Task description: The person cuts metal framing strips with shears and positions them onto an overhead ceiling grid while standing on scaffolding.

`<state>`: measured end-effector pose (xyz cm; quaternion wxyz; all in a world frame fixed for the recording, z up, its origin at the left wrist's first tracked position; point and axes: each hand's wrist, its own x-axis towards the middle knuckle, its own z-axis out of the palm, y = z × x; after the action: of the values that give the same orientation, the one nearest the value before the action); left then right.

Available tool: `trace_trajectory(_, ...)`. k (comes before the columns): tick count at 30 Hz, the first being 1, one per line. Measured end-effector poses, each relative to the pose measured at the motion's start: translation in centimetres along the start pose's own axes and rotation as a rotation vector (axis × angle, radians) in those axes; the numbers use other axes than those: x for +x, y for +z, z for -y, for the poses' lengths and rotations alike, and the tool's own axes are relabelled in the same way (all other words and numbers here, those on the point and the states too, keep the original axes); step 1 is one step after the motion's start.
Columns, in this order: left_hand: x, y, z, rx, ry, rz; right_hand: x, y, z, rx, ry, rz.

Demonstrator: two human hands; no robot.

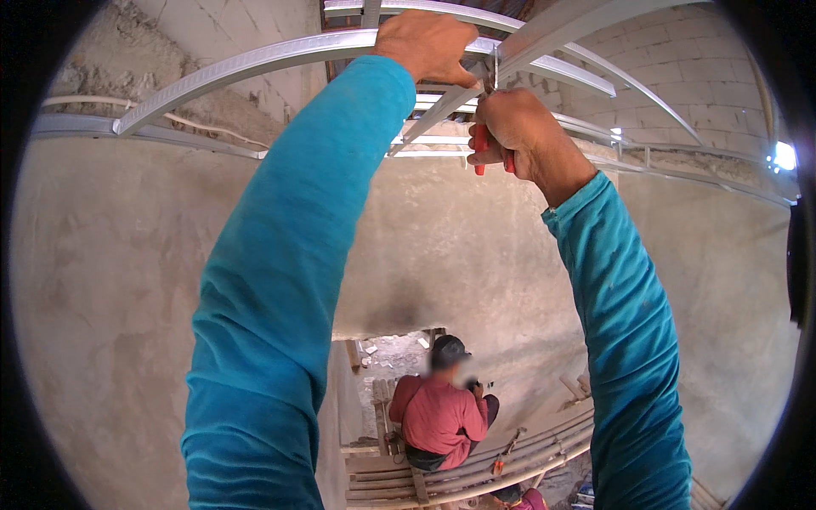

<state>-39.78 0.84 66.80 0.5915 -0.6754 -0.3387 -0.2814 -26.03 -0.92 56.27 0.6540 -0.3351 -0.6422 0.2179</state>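
Note:
Overhead, my left hand (425, 42) grips the silver metal ceiling framing (255, 59), its fingers over a channel where it meets an angled metal member (544, 30). Just right of it, my right hand (531, 136) is closed round the red handles of a pliers-like tool (481, 149). The tool's jaws are up at the junction of the metal members, partly hidden by my fingers.
A plastered wall (450, 238) spans the view beneath the framing. Below, a co-worker in a red top (438, 416) sits on a bamboo scaffold (544, 450) beside loose tools and an opening in the wall. A white conduit (217, 125) runs along the upper left.

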Motion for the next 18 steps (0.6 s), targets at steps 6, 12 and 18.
trace_trajectory(6, 0.1, -0.1, 0.1, 0.021, -0.024, 0.031, -0.6, -0.5, 1.9, -0.039, 0.045, 0.049)
trace_trajectory(12, -0.1, -0.5, 0.0, -0.009, -0.016, 0.057, -0.5, -0.6, 2.5, -0.076, 0.115, 0.096)
trace_trajectory(18, -0.1, -0.8, -0.1, -0.009, 0.002, 0.052, 0.0, -0.2, 2.3, -0.056, 0.119, 0.075)
